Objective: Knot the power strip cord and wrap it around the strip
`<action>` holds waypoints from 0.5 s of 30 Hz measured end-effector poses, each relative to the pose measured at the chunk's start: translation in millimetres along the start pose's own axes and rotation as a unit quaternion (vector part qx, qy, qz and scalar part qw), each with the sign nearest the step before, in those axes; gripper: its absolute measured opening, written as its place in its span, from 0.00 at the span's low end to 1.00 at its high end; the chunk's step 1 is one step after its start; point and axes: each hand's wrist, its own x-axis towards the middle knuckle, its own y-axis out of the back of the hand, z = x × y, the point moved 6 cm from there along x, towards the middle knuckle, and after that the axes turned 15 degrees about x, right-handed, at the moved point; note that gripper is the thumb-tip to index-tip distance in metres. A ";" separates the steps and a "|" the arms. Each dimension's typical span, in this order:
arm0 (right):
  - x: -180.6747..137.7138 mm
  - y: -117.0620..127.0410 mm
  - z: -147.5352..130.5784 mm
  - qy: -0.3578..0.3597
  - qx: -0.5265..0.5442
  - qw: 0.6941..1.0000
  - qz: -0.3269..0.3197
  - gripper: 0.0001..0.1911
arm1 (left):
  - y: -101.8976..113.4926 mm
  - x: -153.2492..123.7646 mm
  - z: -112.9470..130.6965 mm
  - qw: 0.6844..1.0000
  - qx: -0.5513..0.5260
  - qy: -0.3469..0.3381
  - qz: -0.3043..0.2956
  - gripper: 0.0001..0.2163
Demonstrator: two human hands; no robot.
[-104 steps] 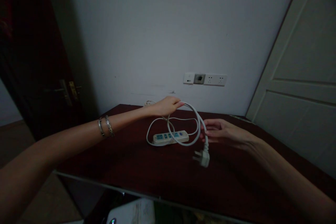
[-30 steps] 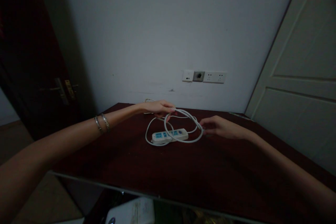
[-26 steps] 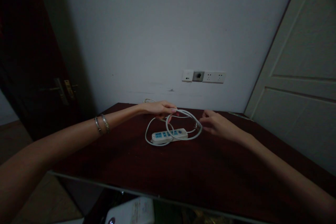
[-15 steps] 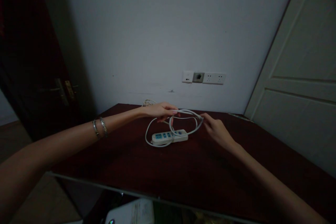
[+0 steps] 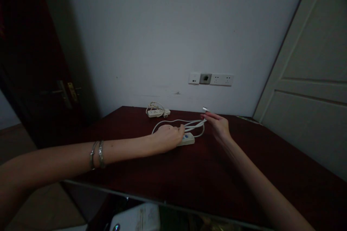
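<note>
A white power cable (image 5: 193,127), gathered in several loops, stretches between my two hands just above the table. My left hand (image 5: 169,139) is closed on the left end of the loops, with most of its fingers hidden behind the palm. My right hand (image 5: 219,126) pinches the loops at their right end, and a small whitish plug-like end (image 5: 205,109) sticks up beyond its fingers. Beneath the cable lies a white power strip (image 5: 189,138); its left part is covered by my left hand.
A second, smaller power strip (image 5: 155,113) with its cord bundled lies near the wall. Wall sockets (image 5: 221,79) sit above the dark red table (image 5: 189,177). At the near edge, a white box (image 5: 138,218) shows below the tabletop.
My left hand has moved down and nearer, over the power strip. The round coil is now drawn into a flattened bundle, the plug-like end shows above my right hand, and the back power strip is uncovered.
</note>
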 end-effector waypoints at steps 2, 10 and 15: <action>7.9 -1.8 5.5 -0.006 0.010 1.000 0.016 0.15 | 1.2 -2.9 11.5 0.999 0.043 -0.017 -0.001 0.18; 47.3 18.6 17.5 -0.030 0.053 0.991 0.122 0.15 | 15.6 -16.3 32.0 0.999 0.000 -0.036 -0.006 0.09; 70.2 42.6 17.3 -0.045 0.069 0.981 0.177 0.15 | 25.3 -23.7 34.8 0.998 -0.055 -0.032 -0.021 0.09</action>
